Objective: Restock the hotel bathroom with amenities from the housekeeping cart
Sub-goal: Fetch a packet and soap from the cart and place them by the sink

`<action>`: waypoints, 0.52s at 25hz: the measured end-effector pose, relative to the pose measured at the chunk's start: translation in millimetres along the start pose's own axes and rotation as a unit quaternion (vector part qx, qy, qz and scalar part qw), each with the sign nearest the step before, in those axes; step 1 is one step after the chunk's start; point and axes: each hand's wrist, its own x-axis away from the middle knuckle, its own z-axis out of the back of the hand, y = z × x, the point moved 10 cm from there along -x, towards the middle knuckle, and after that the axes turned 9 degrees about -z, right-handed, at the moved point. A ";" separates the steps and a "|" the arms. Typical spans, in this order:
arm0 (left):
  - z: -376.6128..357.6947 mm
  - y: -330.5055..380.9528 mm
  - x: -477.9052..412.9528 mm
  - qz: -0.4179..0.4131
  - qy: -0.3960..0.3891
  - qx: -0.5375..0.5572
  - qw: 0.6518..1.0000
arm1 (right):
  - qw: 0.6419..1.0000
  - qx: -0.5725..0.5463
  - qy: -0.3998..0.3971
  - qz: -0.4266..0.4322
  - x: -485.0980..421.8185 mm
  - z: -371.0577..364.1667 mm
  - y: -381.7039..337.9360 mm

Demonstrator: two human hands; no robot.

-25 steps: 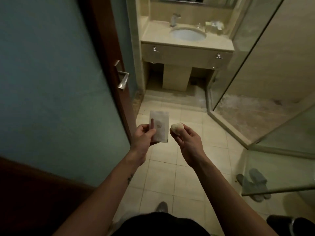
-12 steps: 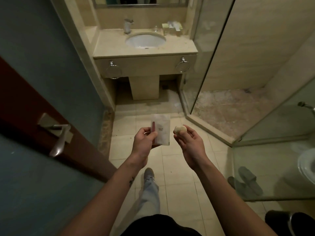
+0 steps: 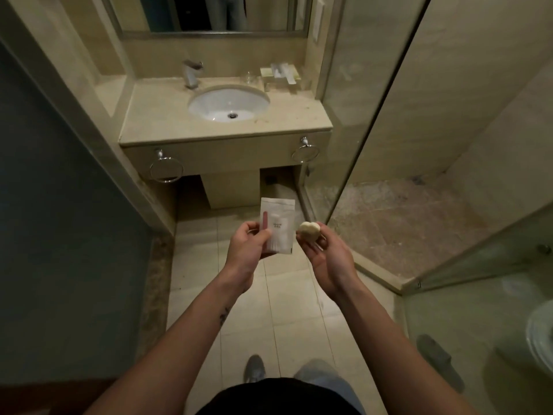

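Note:
My left hand point(image 3: 246, 250) pinches a flat white amenity packet point(image 3: 279, 227) with a dark red strip, holding it upright at chest height. Beside it, my right hand point(image 3: 324, 254) holds a small round cream soap point(image 3: 309, 230) at its fingertips. Both hands are over the tiled floor, well short of the beige vanity counter point(image 3: 155, 115) with its white sink point(image 3: 229, 103). At the counter's back right corner sits a small tray of amenities point(image 3: 281, 74), next to a clear glass point(image 3: 249, 77).
A glass shower wall point(image 3: 368, 139) runs along the right of the vanity. A toilet point(image 3: 541, 336) and grey slippers point(image 3: 440, 360) show behind glass at lower right. The doorway wall point(image 3: 59, 205) stands on the left. Two towel rings point(image 3: 166, 170) hang under the counter.
I have walked through the doorway into the bathroom; the door has dropped out of view on the left and the vanity is closer. Both hands keep their hold on the packet and soap.

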 end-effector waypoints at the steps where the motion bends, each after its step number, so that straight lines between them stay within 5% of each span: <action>1: -3.9 6.8 -15.7 -0.002 -0.001 -0.002 1.000 | 1.000 -0.008 -0.006 0.000 -12.4 -8.8 -9.1; 13: -86.8 45.8 -240.4 0.008 0.061 -0.005 0.998 | 0.998 0.003 -0.048 -0.047 -237.6 -87.2 -137.6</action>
